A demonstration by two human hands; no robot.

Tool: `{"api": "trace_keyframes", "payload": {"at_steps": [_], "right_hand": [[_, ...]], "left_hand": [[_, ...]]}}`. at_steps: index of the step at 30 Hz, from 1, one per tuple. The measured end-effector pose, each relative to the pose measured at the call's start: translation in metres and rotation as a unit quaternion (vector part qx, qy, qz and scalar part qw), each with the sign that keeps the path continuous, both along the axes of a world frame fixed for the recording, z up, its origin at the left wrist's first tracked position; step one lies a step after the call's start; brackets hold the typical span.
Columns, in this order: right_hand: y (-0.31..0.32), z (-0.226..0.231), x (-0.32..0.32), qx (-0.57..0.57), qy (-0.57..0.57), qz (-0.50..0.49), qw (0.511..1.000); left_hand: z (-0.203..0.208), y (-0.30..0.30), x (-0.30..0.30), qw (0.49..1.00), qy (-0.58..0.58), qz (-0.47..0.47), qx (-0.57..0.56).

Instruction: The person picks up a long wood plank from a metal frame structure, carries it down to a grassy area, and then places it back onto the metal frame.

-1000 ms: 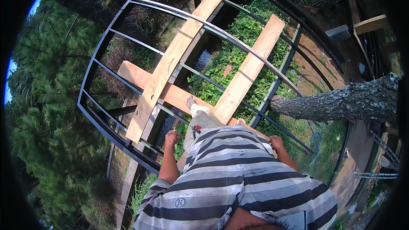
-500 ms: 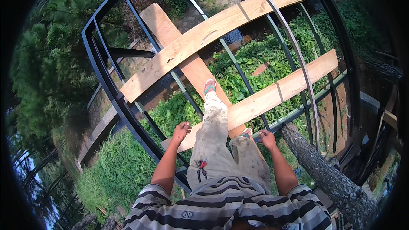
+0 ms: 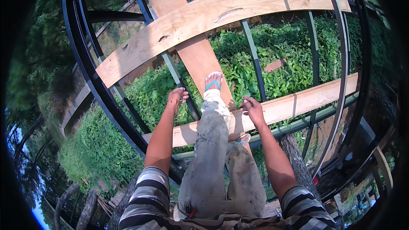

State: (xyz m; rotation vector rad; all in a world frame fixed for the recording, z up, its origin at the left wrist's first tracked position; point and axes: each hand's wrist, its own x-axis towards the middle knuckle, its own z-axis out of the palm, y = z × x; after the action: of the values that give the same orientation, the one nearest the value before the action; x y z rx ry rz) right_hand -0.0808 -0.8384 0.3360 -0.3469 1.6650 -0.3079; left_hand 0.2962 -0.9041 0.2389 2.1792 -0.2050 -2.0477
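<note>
Planks (image 3: 298, 102) over the round metal frame (image 3: 89, 72) look stiff and heavy; grab the edges. Left hand (image 3: 175, 99) and right hand (image 3: 252, 107) hover above the near plank, fingers loosely spread, empty.

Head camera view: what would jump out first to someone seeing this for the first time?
Pale wooden planks lie crossed over a dark curved metal frame, with green plants showing far below through the gaps. In the middle, a sandalled foot stands on one plank. The left hand and right hand are spread out to either side, holding nothing.
</note>
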Motion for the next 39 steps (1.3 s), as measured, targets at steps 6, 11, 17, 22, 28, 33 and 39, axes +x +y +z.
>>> {"api": "trace_keyframes", "payload": {"at_steps": [6,11,17,22,28,33,39], "right_hand": [[0.018,-0.042,0.032,0.044,-0.051,-0.013,0.998],[0.043,-0.056,0.012,0.073,-0.044,-0.016,0.996],[0.076,-0.075,-0.031,0.107,-0.026,-0.077,0.991],[0.064,-0.069,-0.040,0.107,-0.028,-0.074,0.991],[-0.026,-0.080,-0.049,0.037,-0.081,-0.176,0.980],[-0.150,-0.106,-0.113,-0.148,-0.149,-0.356,0.911],[-0.268,-0.109,-0.158,-0.171,-0.142,-0.429,0.876]], "left_hand": [[-0.106,-0.132,-0.009,0.895,0.042,0.427,-0.125],[-0.168,-0.190,-0.014,0.799,0.076,0.567,-0.187],[-0.203,-0.213,-0.021,0.712,0.121,0.625,-0.296],[-0.188,-0.210,-0.022,0.687,0.102,0.674,-0.253],[-0.105,-0.132,-0.041,0.708,0.133,0.641,-0.264],[-0.025,-0.044,-0.097,0.739,0.168,0.625,-0.185],[0.040,0.022,-0.148,0.689,0.155,0.696,-0.127]]}}
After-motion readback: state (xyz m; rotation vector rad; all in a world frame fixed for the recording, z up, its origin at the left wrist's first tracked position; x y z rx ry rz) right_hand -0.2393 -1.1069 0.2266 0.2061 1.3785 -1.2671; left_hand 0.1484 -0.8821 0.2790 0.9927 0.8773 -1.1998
